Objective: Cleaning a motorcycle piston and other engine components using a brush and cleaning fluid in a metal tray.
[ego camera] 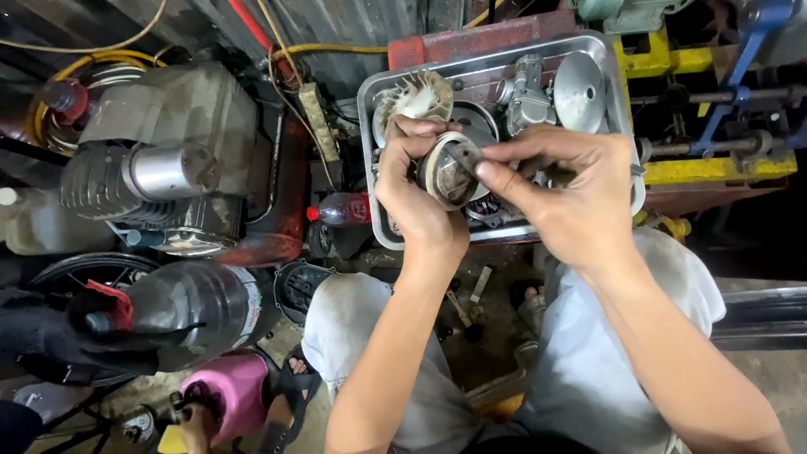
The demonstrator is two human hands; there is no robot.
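Both hands hold a small round metal part [452, 172], a dirty ring-shaped cup with a pale rim, up in front of a metal tray [370, 126]. My left hand [418, 197] grips its left side and rim. My right hand [572, 197] pinches its right edge with thumb and forefinger. In the tray lie a pale finned fan wheel [418, 97], a grey cast engine piece [528, 97] and a shiny round pulley face [580, 88]. My knees in grey shorts show below.
A large dark engine [168, 160] with a silver cylinder sits at left. A dark plastic bottle with a red cap [181, 307] lies at lower left, above a pink container [235, 391]. Yellow and blue metal frames [714, 160] stand at right. Small tools litter the floor.
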